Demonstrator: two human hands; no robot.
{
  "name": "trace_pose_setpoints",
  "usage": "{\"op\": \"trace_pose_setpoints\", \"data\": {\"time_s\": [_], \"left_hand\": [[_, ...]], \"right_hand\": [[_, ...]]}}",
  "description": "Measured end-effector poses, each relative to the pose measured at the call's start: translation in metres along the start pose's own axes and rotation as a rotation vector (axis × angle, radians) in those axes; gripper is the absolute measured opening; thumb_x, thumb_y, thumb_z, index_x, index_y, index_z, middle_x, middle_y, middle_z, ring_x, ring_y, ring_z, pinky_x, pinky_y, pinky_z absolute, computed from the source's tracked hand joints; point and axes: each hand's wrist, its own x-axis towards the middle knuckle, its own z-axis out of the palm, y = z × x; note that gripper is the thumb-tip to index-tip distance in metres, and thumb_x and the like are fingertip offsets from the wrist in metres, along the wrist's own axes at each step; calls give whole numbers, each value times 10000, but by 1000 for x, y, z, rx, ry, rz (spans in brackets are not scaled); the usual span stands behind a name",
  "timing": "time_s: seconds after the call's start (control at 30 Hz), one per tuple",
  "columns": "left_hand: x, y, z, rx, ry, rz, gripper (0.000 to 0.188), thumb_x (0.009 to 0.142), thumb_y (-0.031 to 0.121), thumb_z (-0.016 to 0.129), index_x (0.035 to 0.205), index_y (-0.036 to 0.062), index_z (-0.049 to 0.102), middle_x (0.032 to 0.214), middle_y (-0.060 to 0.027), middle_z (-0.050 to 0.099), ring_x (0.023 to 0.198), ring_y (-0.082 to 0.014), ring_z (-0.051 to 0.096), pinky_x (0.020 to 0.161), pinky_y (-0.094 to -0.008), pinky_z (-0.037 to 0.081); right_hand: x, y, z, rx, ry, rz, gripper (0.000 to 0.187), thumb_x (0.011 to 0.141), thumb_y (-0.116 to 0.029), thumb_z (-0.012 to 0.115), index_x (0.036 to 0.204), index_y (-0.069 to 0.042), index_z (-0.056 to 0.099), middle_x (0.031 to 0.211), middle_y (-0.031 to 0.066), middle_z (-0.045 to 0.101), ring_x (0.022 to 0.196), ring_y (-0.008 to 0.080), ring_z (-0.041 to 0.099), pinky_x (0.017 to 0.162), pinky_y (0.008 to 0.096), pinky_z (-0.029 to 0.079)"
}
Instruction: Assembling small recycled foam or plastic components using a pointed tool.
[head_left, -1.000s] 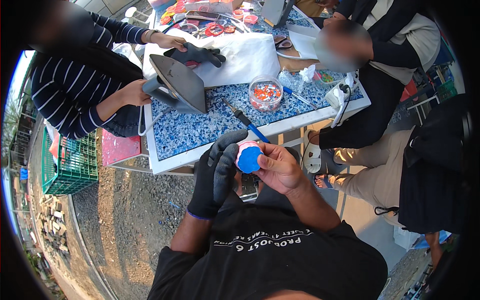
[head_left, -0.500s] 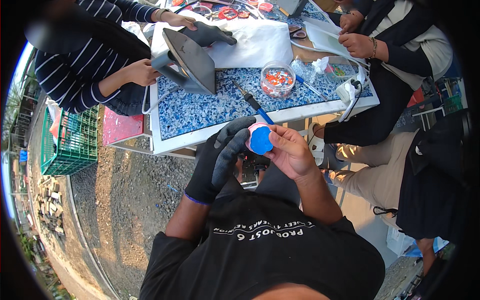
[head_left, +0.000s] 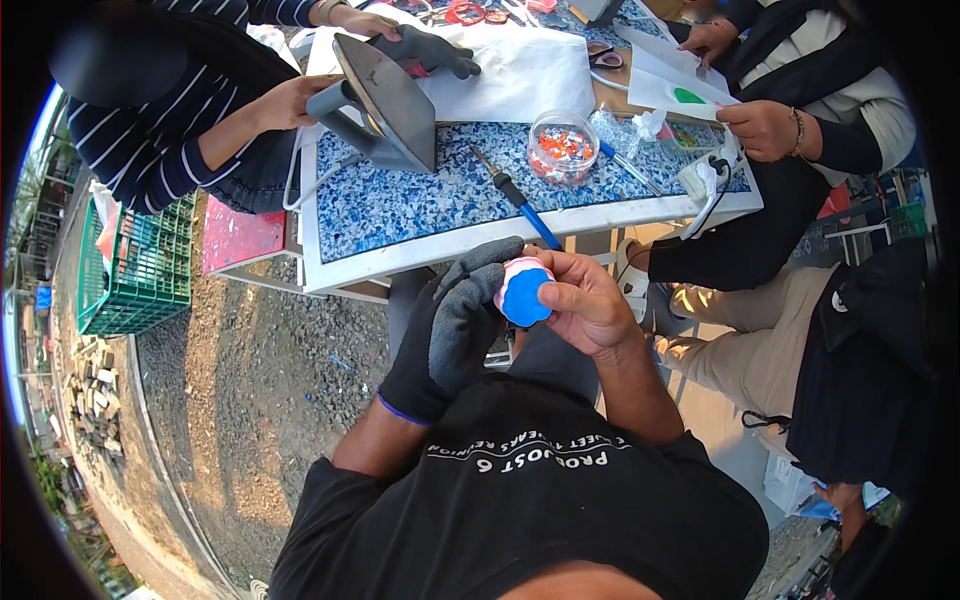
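A small scalloped disc, blue on its face with a pink and white rim, is held over my lap just off the table's near edge. My left hand, in a dark grey glove, closes its fingers on the disc's left edge. My bare right hand pinches the right side, thumb lying on the blue face. Beyond my hands, a blue-handled soldering iron lies on the blue speckled table, its tip pointing away to the left.
A clothes iron stands on the table at left by a white sheet. A clear jar holds orange and white chips. Scissors lie farther back. Co-workers sit left and right; one holds a paper with a green shape.
My hands and the disc have dropped slightly, with the blue face tilted a little. The right co-worker has turned the paper, so a green shape now shows. The left co-worker's dark glove has shifted slightly.
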Motion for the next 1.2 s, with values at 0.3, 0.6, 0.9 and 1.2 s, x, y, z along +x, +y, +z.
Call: {"op": "trace_pose_setpoints", "data": {"time_s": [0.3,0.6,0.9,1.2], "left_hand": [[9,-10,-6,-587,40,-196,383,1005,66,603,1378,-13,566,1310,-113,634,1153,-177,627,973,-339,526],[6,-2,-16,64,113,27,451,1046,235,573,1411,-25,527,1388,-169,598,1268,-228,585,1058,-372,475],[4,17,2,-106,123,-37,720,932,166,748,1545,18,400,1505,-160,518,1342,-227,540,1117,-381,442],[10,11,0,55,40,-1,726,923,185,746,1545,32,407,1453,-146,563,1323,-216,554,1073,-375,483]], "right_hand": [[2,14,-6,116,-38,-30,393,988,-118,687,1335,35,583,1124,87,689,1017,161,672,911,316,566],[-1,14,-2,-119,137,-127,268,952,-59,728,1201,0,648,1020,62,700,915,144,691,846,299,589],[4,17,17,-365,137,-242,188,934,88,668,1111,31,639,994,124,718,793,203,735,641,332,630],[1,19,20,-447,127,-313,196,917,162,627,1065,34,613,984,108,680,792,206,730,652,325,623]]}}
